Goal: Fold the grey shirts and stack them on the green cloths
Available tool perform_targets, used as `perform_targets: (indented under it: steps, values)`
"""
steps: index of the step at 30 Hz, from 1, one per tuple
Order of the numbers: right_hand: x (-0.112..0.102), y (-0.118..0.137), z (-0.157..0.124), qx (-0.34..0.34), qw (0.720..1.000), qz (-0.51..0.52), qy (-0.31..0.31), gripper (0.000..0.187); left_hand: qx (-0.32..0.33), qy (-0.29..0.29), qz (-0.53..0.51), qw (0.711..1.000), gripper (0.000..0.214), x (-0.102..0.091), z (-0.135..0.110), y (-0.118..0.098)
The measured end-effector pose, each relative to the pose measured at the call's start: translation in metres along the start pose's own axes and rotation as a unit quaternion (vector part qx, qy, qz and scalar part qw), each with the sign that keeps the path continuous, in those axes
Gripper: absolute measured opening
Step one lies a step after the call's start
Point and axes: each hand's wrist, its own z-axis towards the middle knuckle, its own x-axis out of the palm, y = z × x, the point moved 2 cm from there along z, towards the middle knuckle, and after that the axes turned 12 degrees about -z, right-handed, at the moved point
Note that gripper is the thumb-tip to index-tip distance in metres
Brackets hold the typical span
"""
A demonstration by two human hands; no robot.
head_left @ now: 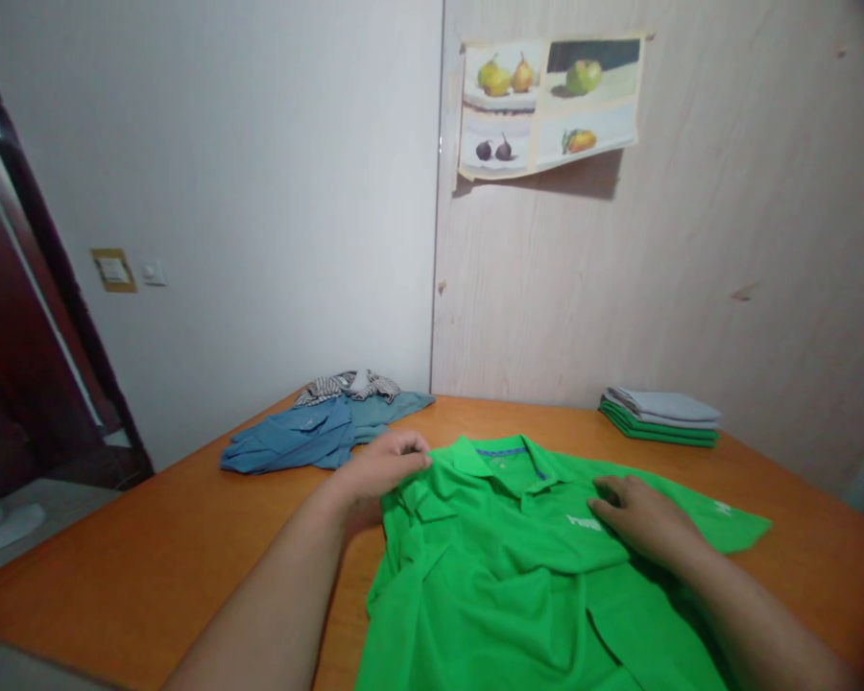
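A bright green polo shirt (pixel 504 576) lies front up on the table, its collar toward the wall and its body wrinkled toward me. My left hand (pixel 393 461) pinches the cloth at the shoulder on the left, beside the collar. That side's sleeve looks folded or bunched under. My right hand (pixel 640 513) rests on the chest by the small white print, fingers slightly bent and thumb apart, not visibly gripping cloth. Past it, the other sleeve spreads out to the right. The shirt's lower end runs out of the frame.
The orange-brown table (pixel 208 537) meets the wall at the back. Crumpled blue garments (pixel 295 437) and a striped cloth (pixel 346 386) lie at the back left. A stack of folded grey and green clothes (pixel 659 417) sits at the back right.
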Motion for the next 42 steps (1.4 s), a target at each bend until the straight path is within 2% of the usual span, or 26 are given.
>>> perform_targets:
  steps: [2, 3, 4, 6, 8, 11, 16, 21, 25, 30, 32, 37, 39, 42]
  values:
    - [0.0, 0.0, 0.0, 0.0, 1.0, 0.003, -0.003, 0.046, 0.012, 0.166, -0.149, 0.975, 0.027, 0.01, -0.008, -0.012]
    - [0.0, -0.001, 0.001, -0.001, 1.0, 0.003, -0.004, 0.046, 0.004, 0.205, -0.191, 0.96, 0.028, 0.013, -0.011, -0.015]
    - [0.0, -0.001, 0.001, -0.004, 1.0, 0.002, -0.004, 0.046, -0.005, 0.215, -0.216, 0.952, 0.028, 0.015, -0.012, -0.015]
    - [0.001, -0.001, 0.001, -0.009, 1.0, -0.005, -0.002, 0.047, -0.022, 0.187, -0.199, 0.962, 0.025, 0.016, -0.01, -0.008]
    - [0.0, 0.0, 0.001, -0.011, 1.0, -0.01, -0.002, 0.048, -0.024, 0.159, -0.129, 0.979, 0.025, 0.016, -0.006, 0.001]
    - [-0.004, 0.003, -0.001, -0.007, 1.0, -0.01, -0.006, 0.046, -0.002, 0.168, -0.039, 0.985, 0.033, 0.02, -0.003, 0.007]
    - [-0.02, 0.019, -0.008, 0.02, 0.998, 0.025, -0.045, 0.047, 0.043, 0.214, -0.016, 0.976, 0.048, 0.04, -0.011, -0.009]
    - [-0.03, 0.048, -0.018, -0.05, 0.988, 0.117, -0.091, 0.046, 0.099, 0.227, 0.011, 0.969, 0.077, 0.062, -0.022, -0.022]
    - [-0.031, 0.073, -0.029, -0.114, 0.973, 0.177, -0.093, 0.04, 0.171, 0.247, 0.072, 0.951, 0.079, 0.077, -0.028, -0.03]
    - [-0.042, 0.092, -0.041, -0.14, 0.957, 0.215, -0.134, 0.041, 0.232, 0.223, 0.122, 0.939, 0.072, 0.086, -0.033, -0.04]
    - [-0.045, 0.098, -0.045, -0.143, 0.951, 0.243, -0.124, 0.044, 0.242, 0.223, 0.133, 0.935, 0.07, 0.088, -0.035, -0.043]
    - [-0.037, 0.109, -0.046, -0.115, 0.946, 0.299, -0.046, 0.057, 0.265, 0.24, 0.15, 0.922, 0.06, 0.091, -0.039, -0.051]
    - [-0.033, 0.112, -0.045, -0.111, 0.938, 0.327, -0.008, 0.053, 0.27, 0.246, 0.15, 0.919, 0.053, 0.091, -0.04, -0.052]
    - [-0.034, 0.113, -0.043, -0.092, 0.901, 0.423, 0.037, 0.036, 0.266, 0.242, 0.126, 0.924, 0.046, 0.088, -0.038, -0.052]
